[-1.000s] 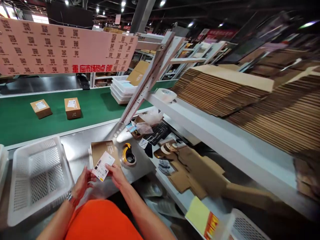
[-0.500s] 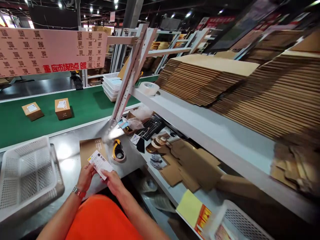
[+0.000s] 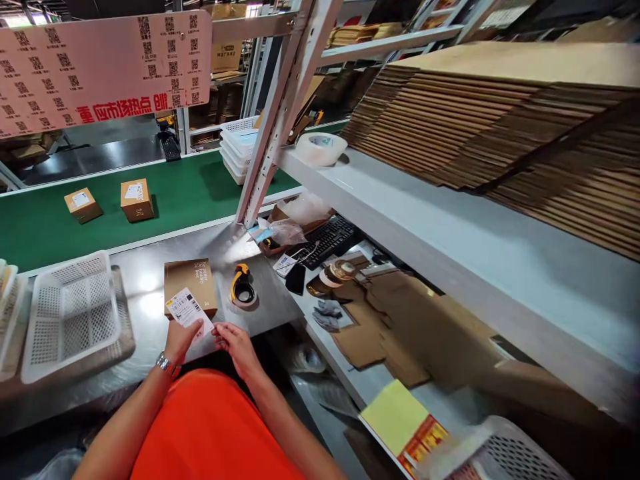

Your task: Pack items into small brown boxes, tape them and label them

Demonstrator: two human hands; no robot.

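Note:
A white printed shipping label (image 3: 186,308) is pinched in my left hand (image 3: 181,341), thumb on its face. My right hand (image 3: 236,345) has its fingertips closed at the label's lower right corner. Behind the label, a brown cardboard box (image 3: 187,277) with white lettering sits on the metal bench; the label hides part of its front. To the right of the box lies a yellow and black tape dispenser (image 3: 243,287) with a tape roll. An open white plastic basket (image 3: 75,313) stands left of the box.
Beyond the bench runs a green conveyor belt (image 3: 193,180) carrying two labelled boxes (image 3: 137,200). On the right, a shelf (image 3: 400,207) holds stacked flat cardboard (image 3: 480,127) and a tape roll (image 3: 321,148). Below it are a keyboard (image 3: 333,240), a jar (image 3: 333,277) and a grey glove (image 3: 327,313).
My view has shifted, and the scene sits closer. The left hand has moved its hold to the label's lower edge, while the right hand has slid to its corner.

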